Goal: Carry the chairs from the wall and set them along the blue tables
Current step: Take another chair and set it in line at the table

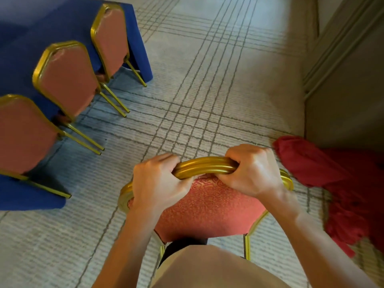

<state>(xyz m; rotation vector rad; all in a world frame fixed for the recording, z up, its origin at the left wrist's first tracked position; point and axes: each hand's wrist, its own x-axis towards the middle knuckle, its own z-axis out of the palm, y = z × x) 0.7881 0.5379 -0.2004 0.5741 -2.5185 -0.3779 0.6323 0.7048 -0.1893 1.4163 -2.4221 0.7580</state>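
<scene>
1. Chair [207,206] with a gold frame and a red patterned back stands low in the middle of the view, straight in front of the person, its back turned toward them. Two gold legs show under the back; whether its feet rest on the carpet [207,80] cannot be told.
2. Left hand [158,183] grips the left part of the gold top rail [204,167], fingers curled over it.
3. Right hand [251,171] is clamped on the right part of the same rail, knuckles up. The hands are apart, with a short bare stretch of rail between them.
4. Blue surface [52,23], draped in cloth that hangs to the floor, fills the upper left.
5. Three more chairs stand in a row along its edge, backs toward the open floor and seats pushed under the cloth: the near chair [22,134], the middle chair [66,80] and the far chair [112,40]. Each stands just beside the next, with a gap between the backs.
6. The held chair is to the right of that row, apart from it, with a strip of bare carpet between.
7. Red cloth [342,183] lies heaped on the carpet at the right, near the right hand and at the foot of the wall [342,90].
8. The carpet is pale, crossed by grey lines.
</scene>
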